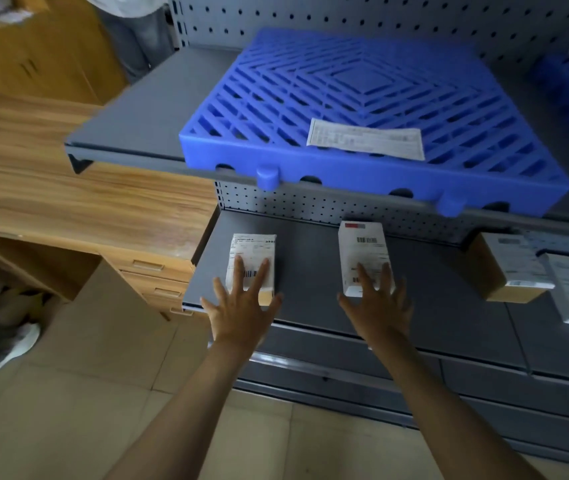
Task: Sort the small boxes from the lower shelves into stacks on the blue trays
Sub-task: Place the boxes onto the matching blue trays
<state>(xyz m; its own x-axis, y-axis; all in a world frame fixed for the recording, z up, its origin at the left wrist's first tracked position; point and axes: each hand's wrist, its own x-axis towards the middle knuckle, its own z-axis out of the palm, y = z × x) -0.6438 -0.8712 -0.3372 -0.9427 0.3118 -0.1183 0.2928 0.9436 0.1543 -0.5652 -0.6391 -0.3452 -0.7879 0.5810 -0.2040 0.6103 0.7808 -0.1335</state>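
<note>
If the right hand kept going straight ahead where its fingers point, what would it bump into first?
Most likely the small white cardboard box with barcode labels lying on the grey lower shelf. The right hand has spread fingers over the box's near end, though whether they touch it is unclear.

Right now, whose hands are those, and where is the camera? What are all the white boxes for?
The camera sits on a person's head and looks down, so these are that person's own arms. The left hand lies with spread fingers on the left white box, and the right hand on the right white box. Neither is gripped yet. Both rest on the grey lower shelf, with two more boxes farther right. Above sits a blue tray holding only a paper slip; boxes get stacked there.
</note>
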